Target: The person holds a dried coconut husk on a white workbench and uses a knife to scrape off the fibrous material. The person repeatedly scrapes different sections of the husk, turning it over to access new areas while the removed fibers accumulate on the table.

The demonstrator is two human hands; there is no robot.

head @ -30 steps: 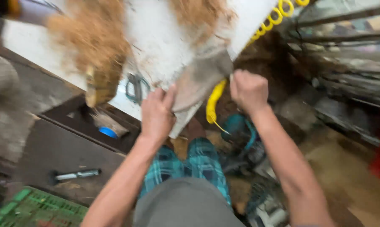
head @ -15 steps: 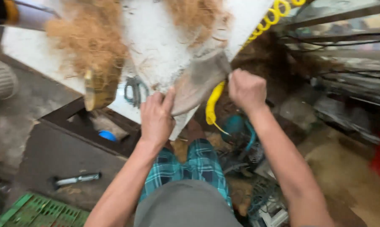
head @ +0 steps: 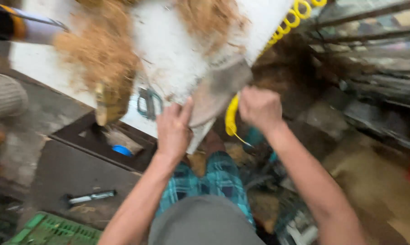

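Observation:
A white padded panel (head: 177, 50) lies tilted in front of me, with tufts of brown fibre (head: 100, 50) on it. A grey fabric flap (head: 218, 90) hangs over its near corner. My left hand (head: 174, 131) presses flat against the panel's lower edge, fingers up on the flap. My right hand (head: 259, 106) is closed on the flap's right edge. The picture is blurred, so finer detail of the grip is hard to make out.
A yellow coiled hose (head: 232, 115) hangs beside the panel's right edge. Below left stands a dark bench (head: 69, 177) with a small tool (head: 89, 197) and an open drawer holding a blue cap (head: 122, 150). A green crate (head: 50, 231) sits lower left. Metal bars (head: 373, 27) run at right.
My left hand has slid slightly up and opened flatter on the panel. My right hand has stayed on the flap's edge. The view has shifted a little.

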